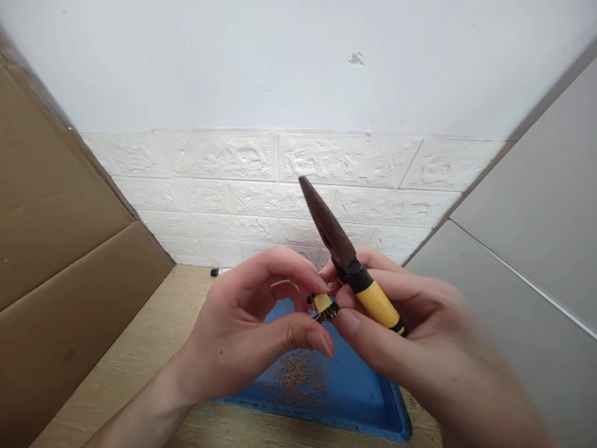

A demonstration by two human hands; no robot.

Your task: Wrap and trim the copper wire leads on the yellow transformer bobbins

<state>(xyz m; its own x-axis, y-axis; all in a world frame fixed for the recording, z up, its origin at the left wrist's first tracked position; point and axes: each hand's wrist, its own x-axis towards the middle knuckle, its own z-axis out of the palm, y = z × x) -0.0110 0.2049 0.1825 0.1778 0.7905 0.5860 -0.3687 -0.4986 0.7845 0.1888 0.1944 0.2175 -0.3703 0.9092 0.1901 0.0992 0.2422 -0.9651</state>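
Note:
A small transformer [321, 303], black with yellow tape, a row of pins and thin copper-coloured wires, is held up between both hands. My left hand [261, 323] pinches its left side between thumb and fingers. At the other side, the thumb and fingertips of my right hand [410, 323] grip it too. That same hand also keeps a pair of needle-nose pliers [357, 261] in its palm; their dark jaws look shut and point up and left, and their handle is yellow and black. Fingers cover part of the transformer.
Below the hands, a blue tray [364, 398] holds a heap of thin wire clippings [298, 378]. It lies on a wooden tabletop [153, 339]. A black-capped white object [217, 272] lies behind my left hand. Cardboard [60, 230] stands left, grey panels [522, 236] right, a white brick-patterned wall [252, 199] behind.

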